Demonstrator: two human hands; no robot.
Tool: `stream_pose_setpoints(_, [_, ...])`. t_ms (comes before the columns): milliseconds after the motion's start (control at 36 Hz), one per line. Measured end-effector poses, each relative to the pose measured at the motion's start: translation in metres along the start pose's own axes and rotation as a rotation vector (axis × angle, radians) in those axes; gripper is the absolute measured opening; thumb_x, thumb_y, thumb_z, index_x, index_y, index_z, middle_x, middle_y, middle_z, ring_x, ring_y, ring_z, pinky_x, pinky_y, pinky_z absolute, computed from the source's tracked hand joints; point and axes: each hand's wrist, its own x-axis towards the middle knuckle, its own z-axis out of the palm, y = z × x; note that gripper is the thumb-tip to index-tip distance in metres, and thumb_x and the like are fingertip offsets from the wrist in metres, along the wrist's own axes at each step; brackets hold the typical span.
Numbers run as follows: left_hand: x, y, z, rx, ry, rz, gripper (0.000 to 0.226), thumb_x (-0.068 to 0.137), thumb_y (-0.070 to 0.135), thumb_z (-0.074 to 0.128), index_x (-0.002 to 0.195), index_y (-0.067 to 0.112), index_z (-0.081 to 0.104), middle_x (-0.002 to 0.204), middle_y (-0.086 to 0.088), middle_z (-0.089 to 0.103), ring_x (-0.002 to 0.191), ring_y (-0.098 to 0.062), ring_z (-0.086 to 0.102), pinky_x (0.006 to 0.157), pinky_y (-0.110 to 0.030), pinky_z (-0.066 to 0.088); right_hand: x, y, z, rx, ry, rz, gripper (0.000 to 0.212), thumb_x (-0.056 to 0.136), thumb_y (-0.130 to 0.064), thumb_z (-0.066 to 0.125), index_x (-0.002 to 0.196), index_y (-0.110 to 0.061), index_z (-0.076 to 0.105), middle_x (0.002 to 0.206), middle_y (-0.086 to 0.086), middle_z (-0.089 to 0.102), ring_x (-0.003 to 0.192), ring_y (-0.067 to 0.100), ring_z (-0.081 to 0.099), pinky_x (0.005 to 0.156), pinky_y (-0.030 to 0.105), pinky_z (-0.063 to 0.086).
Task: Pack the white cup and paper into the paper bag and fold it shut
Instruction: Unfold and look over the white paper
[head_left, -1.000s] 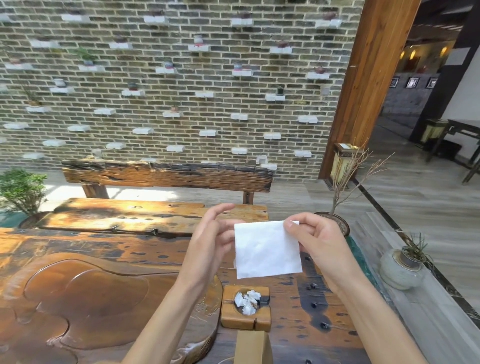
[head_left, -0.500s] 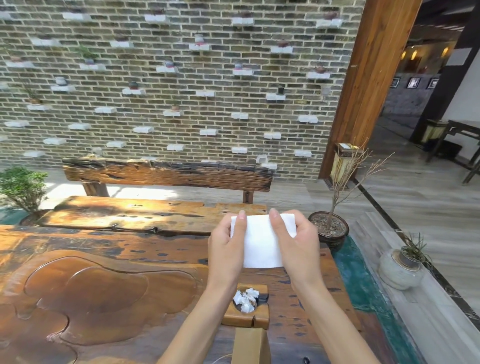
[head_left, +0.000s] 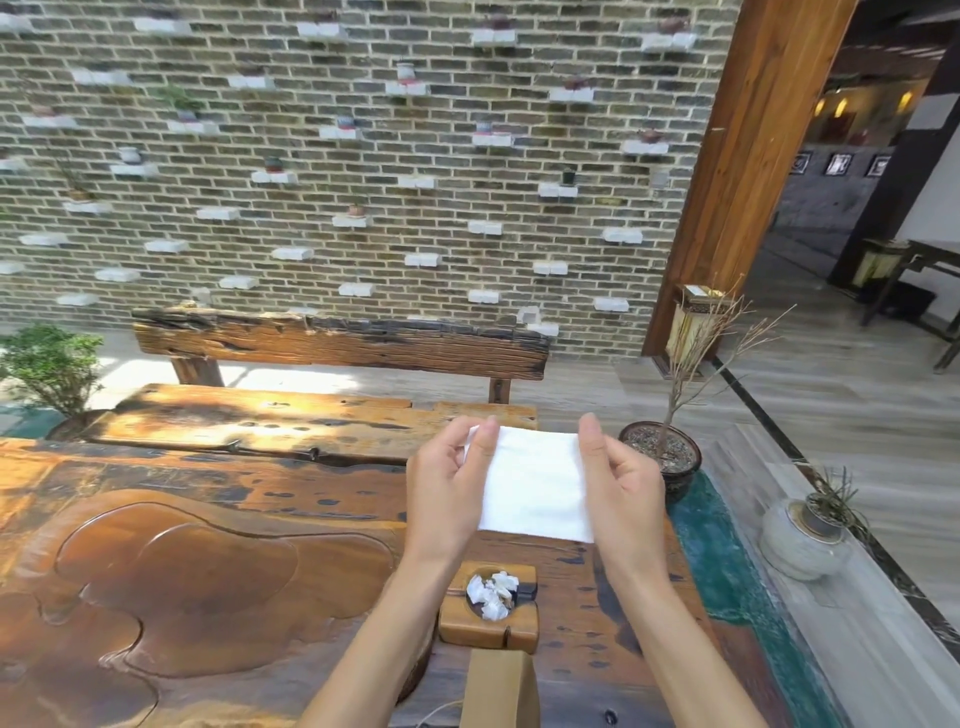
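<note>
Above the table (head_left: 218, 499), both hands' fingers (head_left: 485, 441) pinch the white paper (head_left: 535, 483) taut.

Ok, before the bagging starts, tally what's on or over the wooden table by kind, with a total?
White paper sheets: 1, the paper, held above the table between the left hand and right hand.
Brown paper bags: 1, the paper bag at the near edge.
Wooden holders: 1, the wooden holder, with crumpled white scraps in it.
White cups: 0 in view.
Total: 3
</note>
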Motion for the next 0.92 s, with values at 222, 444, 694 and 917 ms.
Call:
stream_pose_setpoints(222, [0.021,0.018,-0.011,0.176,-0.671,-0.116,0.028,0.095,0.034,0.057,0.084,0.012,0.071,0.071,0.004,0.065,0.062,-0.011,0.058,0.054,-0.024,0.041,0.022,0.005,-0.037,0.118,-0.845,0.446,0.043,0.097,-0.043,0.057,0.121,-0.011,0.070,0.121,0.012,0.072,0.115,0.031,0.067,0.095,0.039,0.052])
stream_pose_setpoints(444, [0.035,0.019,-0.005,0.139,-0.785,-0.249,0.017,0.095,0.037,0.056,0.092,0.022,0.064,0.071,0.013,0.066,0.061,-0.003,0.061,0.052,-0.015,0.047,0.013,0.020,-0.024,0.113,-0.921,0.606,0.035,0.100,-0.021,0.055,0.123,0.003,0.064,0.117,0.017,0.072,0.105,0.029,0.069,0.092,0.041,0.056])
stream_pose_setpoints(694, [-0.009,-0.031,-0.011,-0.368,-0.364,-0.617,0.048,0.085,0.040,0.067,0.114,0.002,0.060,0.114,-0.014,0.072,0.104,-0.031,0.069,0.089,-0.044,0.056,0.000,0.040,-0.020,0.309,-0.589,0.703,0.034,0.097,-0.026,0.059,0.121,-0.003,0.068,0.116,0.017,0.074,0.108,0.029,0.070,0.100,0.047,0.051])
stream_pose_setpoints(917, [-0.049,-0.066,0.006,-0.462,-0.317,-0.806,0.038,0.082,0.024,0.075,0.113,0.004,0.065,0.104,-0.017,0.072,0.088,-0.022,0.063,0.064,-0.026,0.050,-0.014,0.062,-0.009,0.462,-0.439,0.827,0.035,0.098,-0.023,0.057,0.119,0.004,0.066,0.111,0.019,0.075,0.094,0.024,0.073,0.081,0.035,0.057])
